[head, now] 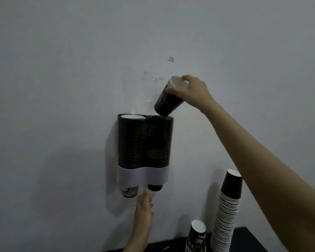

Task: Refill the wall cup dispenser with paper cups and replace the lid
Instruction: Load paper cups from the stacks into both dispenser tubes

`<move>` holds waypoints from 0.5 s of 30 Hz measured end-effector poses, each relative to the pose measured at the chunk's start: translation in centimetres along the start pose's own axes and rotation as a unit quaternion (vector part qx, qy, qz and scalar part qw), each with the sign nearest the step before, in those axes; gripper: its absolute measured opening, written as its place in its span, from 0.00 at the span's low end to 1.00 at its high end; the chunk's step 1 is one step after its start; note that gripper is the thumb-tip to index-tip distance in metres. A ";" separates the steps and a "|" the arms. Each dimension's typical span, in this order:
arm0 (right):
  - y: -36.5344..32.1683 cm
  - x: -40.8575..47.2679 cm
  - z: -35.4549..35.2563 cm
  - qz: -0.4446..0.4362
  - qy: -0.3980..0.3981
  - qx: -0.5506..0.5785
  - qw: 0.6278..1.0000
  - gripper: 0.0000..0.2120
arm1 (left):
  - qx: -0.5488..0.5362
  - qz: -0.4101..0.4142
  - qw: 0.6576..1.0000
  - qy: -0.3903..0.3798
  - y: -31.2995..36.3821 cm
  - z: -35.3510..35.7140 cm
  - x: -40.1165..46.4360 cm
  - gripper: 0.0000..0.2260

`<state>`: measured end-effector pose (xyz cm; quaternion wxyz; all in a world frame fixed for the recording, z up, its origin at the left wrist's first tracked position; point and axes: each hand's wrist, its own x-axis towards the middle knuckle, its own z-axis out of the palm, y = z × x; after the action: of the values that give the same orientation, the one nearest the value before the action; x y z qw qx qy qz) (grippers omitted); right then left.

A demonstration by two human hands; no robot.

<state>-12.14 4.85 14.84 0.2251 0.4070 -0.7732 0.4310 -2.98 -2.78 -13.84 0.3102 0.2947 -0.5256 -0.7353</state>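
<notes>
**Right tube of the dispenser half loaded, cups going in from the top**

Watching the head cam feed here. The dispenser (145, 148) hangs on the pale wall (62, 70), a dark see-through double tube with a white band (142, 176) across the bottom. The left tube is packed with a stack of cups (130, 140) right up to the top, white rim showing. The right tube looks only partly filled lower down, hard to say how far because the plastic is so dark.

My right hand (191, 90) is up above the right tube, fingers (171, 91) wrapped around a small nested bunch of cups (168, 97), thumb on the near side and the others over the rim. The bunch is tilted, bottom end just at the tube's opening, mouth pointing up and to the right.

The clear lid (151, 91) seems to be flipped up against the wall behind the bunch, I can only make out its glints.

My left hand (144, 210) is under the dispenser with fingers (145, 194) stretched out straight, gripping nothing, tips right by the brown cup bottom (155, 187) poking out of the right tube. Touching or not, I can't tell. A greyish cup bottom (129, 191) pokes out of the left one.

Down right on the dark surface (244, 239) there's a tall spare stack (227, 211) and a short stack (197, 235) beside it.
</notes>
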 end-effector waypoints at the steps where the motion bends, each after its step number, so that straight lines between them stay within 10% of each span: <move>1: -0.5 1.0 1.1 -0.010 -0.037 -0.054 0.998 0.27 | -0.005 -0.005 1.000 0.002 -0.1 -0.2 0.2 0.20; 9: 2.0 1.8 8.4 -0.023 -0.248 -0.239 0.939 0.31 | -0.002 -0.016 1.000 0.001 -1.4 -0.5 0.6 0.11; 15: 3.6 0.8 9.2 -0.006 -0.262 -0.204 0.943 0.36 | 0.011 -0.039 0.999 -0.003 -2.2 -0.1 1.0 0.11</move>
<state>-15.53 -2.30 8.85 0.0955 0.4552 -0.8740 0.1408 -3.82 -3.02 -16.10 0.2762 0.3160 -0.5231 -0.7418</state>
